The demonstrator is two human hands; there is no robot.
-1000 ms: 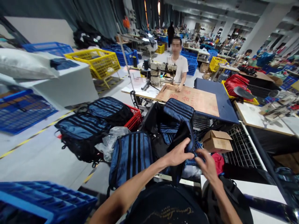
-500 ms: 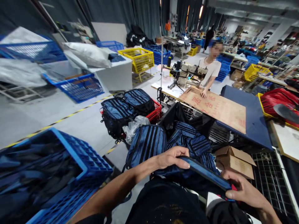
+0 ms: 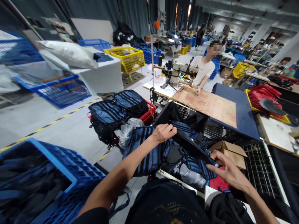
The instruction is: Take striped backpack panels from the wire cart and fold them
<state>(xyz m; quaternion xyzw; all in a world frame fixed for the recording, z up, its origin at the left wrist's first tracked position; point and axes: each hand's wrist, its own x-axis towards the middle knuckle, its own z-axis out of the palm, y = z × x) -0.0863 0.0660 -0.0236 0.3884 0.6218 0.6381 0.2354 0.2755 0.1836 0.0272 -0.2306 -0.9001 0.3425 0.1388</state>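
Between my hands stretches a black-and-blue fabric bag piece (image 3: 191, 144), raised above a pile of striped blue bag parts. My left hand (image 3: 164, 133) is closed on its upper left end, knuckles up. At its lower right end, my right hand (image 3: 225, 166) pinches the edge with thumb and fingers. Beneath lie blue bag parts with black stripes (image 3: 181, 126), crumpled clear plastic (image 3: 190, 175) and a red fabric piece (image 3: 219, 180). A striped blue backpack (image 3: 142, 155) lies left of the pile, partly behind my left forearm.
A blue crate (image 3: 70, 165) with dark straps stands at my left. Backpacks (image 3: 108, 110) rest on a red crate (image 3: 148, 113). Ahead, a co-worker (image 3: 203, 70) sits at a sewing machine (image 3: 178, 73) behind a wooden board (image 3: 205, 102). An open cardboard box (image 3: 233, 155) is near my right hand.
The bag piece has been lifted and tilted, its black side now toward me. Both hands have moved up and left in view. The pile beneath is more exposed, and the view has shifted right.
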